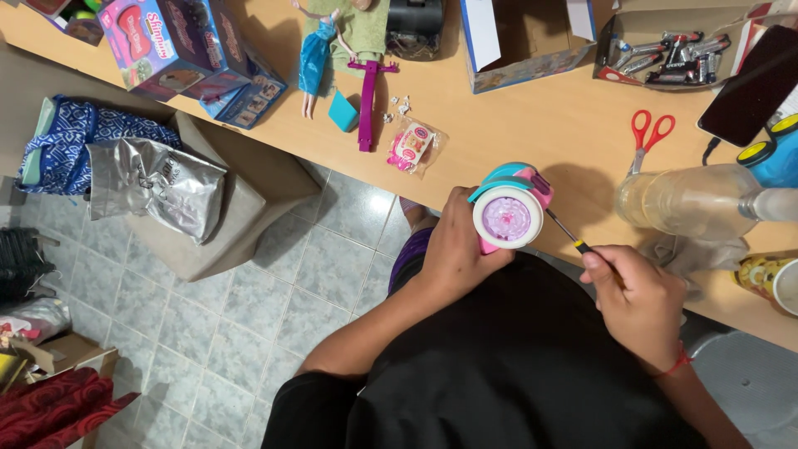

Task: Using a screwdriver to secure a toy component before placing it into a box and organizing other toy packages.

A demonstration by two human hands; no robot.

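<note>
Your left hand (455, 249) is clamped around a round toy (509, 209), pink and teal with a white ring and purple centre, held at the table (540, 125) edge just above your lap. Your right hand (636, 295) sits at 4 o'clock from the toy, fingers closed on a screwdriver (568, 235); its shaft runs up toward 10 o'clock and the tip meets the toy's right side. The hands are apart, joined only through tool and toy. At 1 o'clock from the toy lie red scissors (650, 133), and just right of them, at 3 o'clock from the toy, a clear bottle (690, 198) lies on its side. At 12 o'clock stands an open box (524, 41); farther right, at 1 o'clock, a tray of batteries (673, 58) and a dark phone (752, 87). At 10 o'clock from the toy is a small pink packet (413, 145), beyond it a magenta bar (367, 100), a teal block (342, 111) and a doll (316, 54) in a blue dress. Toy boxes (191, 50) sit far off at 10 o'clock. Off the table, at 9 o'clock, a silver bag (158, 187) and a blue patterned bag (75, 141) rest on a grey seat above the tiled floor (274, 283).
</note>
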